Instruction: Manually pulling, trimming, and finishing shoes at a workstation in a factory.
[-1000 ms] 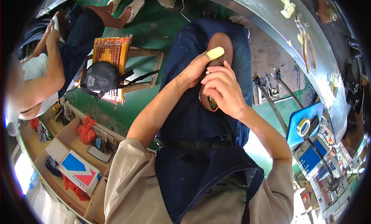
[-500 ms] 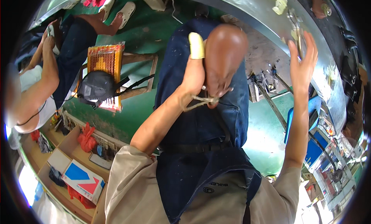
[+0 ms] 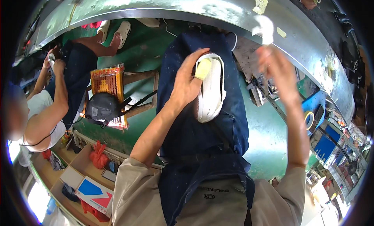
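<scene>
On my lap, over a dark blue apron [image 3: 171, 66], lies a shoe upper on a last [image 3: 212, 97], with its pale underside turned up and a thin white edge round it. My left hand [image 3: 187, 83] grips its left side near the far end. A yellow thumb guard [image 3: 203, 69] covers that thumb and presses on the underside. My right hand [image 3: 272, 60] is raised off to the right, near the bench edge and apart from the shoe. It is closed on a bright, shiny tool [image 3: 265, 29] smeared by motion; its kind cannot be made out.
A metal bench [image 3: 156, 7] curves across the far side. At left, a person [image 3: 48, 109] sits working by a stool with a beaded seat mat [image 3: 107, 80] and a black bag [image 3: 102, 108]. An open drawer [image 3: 58, 179] lies lower left; a fan [image 3: 346, 167] stands at right.
The brown last has been turned from its smooth rounded side to its pale underside. My right hand has moved left from the bench edge and now holds the shiny tool.
</scene>
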Demonstrator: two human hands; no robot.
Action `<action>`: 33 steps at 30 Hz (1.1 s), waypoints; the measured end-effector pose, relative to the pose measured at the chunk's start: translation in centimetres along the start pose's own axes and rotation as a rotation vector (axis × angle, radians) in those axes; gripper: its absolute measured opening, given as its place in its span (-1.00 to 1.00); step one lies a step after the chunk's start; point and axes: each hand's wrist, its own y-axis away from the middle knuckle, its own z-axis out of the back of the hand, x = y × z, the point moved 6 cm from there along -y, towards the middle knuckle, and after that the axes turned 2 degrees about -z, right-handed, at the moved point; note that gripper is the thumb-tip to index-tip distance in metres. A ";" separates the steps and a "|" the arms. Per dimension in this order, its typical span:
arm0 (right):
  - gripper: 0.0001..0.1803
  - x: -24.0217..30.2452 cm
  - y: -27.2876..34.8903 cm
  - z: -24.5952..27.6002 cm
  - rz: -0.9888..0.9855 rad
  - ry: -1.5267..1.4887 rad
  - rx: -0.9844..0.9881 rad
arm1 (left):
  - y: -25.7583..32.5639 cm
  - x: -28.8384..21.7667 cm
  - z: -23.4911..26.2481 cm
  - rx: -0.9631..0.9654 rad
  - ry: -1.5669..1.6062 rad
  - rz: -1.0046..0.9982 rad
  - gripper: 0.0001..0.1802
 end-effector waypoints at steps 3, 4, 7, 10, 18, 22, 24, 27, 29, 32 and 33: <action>-0.57 -1.6 4.7 -7.5 -0.022 -0.257 0.360 | -0.5 -1.8 0.8 -0.122 -0.057 0.041 -0.58; -0.60 -1.8 6.3 -9.2 -0.083 -0.299 0.422 | -0.5 -1.6 0.6 -0.100 0.005 0.134 -0.58; -0.57 -2.9 7.8 -11.0 -0.182 -0.535 0.314 | -0.7 -2.1 -0.1 -0.073 -0.032 0.095 -0.58; -0.54 -3.2 7.6 -9.8 -0.256 -0.635 0.342 | -0.5 -3.3 -0.4 -0.033 -0.138 -0.062 -0.55; -0.52 1.1 6.1 -5.0 -0.100 -0.697 0.337 | 0.6 -6.8 -1.4 0.082 -0.152 -0.213 -0.40; -0.60 0.3 8.2 -5.4 -0.138 -0.360 0.307 | 0.5 -5.5 -0.3 -0.037 -0.164 -0.133 -0.51; -0.62 -1.4 9.6 -7.8 -0.180 -0.409 0.327 | 0.4 -4.5 -0.1 -0.078 -0.152 -0.139 -0.55; -0.62 -2.1 9.7 -8.9 -0.213 -0.436 0.297 | 0.6 -4.8 0.0 -0.048 -0.130 -0.106 -0.51; -0.63 -2.2 9.7 -8.3 -0.250 -0.391 0.257 | 0.8 -5.6 -0.5 0.041 -0.200 -0.202 -0.48; -0.61 -0.7 8.7 -7.2 -0.211 -0.341 0.361 | 1.1 -5.3 -0.4 0.066 -0.207 -0.147 -0.42; -0.60 -0.8 8.0 -7.0 -0.203 -0.730 0.492 | 1.1 -5.4 -0.6 0.094 -0.148 -0.176 -0.40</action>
